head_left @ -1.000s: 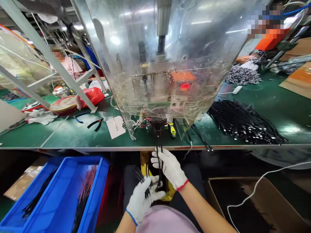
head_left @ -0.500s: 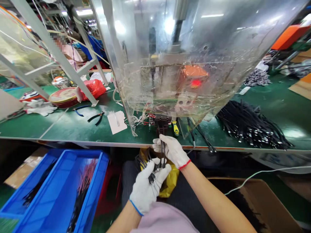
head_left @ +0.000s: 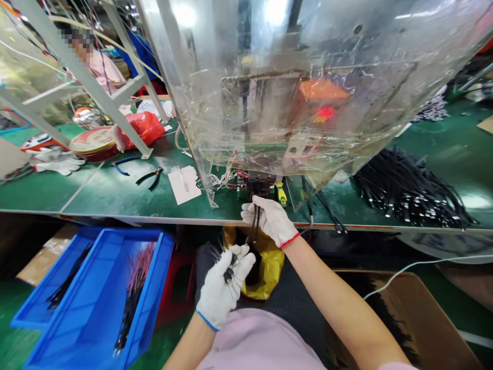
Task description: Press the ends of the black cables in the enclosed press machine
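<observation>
My right hand (head_left: 274,222), in a white knit glove with a red cuff, is closed on black cables (head_left: 256,226) just below the table edge of a black fixture (head_left: 260,183). The upper ends of these cables lie behind my fingers, so I cannot tell whether they touch the fixture. Lower and to the left, my left hand (head_left: 223,290), gloved with a blue cuff, grips a few more black cables (head_left: 228,275) with dark connector ends. A gap separates the two hands. Red and white wires (head_left: 225,180) run to the fixture's left side.
A clear plastic guard (head_left: 246,118) hangs over the fixture. A yellow-handled screwdriver (head_left: 281,194) lies beside it. Black cables are piled (head_left: 412,190) at right. Pliers (head_left: 151,178) lie at left. Blue trays (head_left: 92,293) and a yellow bag (head_left: 269,272) are below the table.
My left hand has drawn down and left, away from the cables in my right hand. My right hand is slightly nearer the fixture. The camera view has shifted a little.
</observation>
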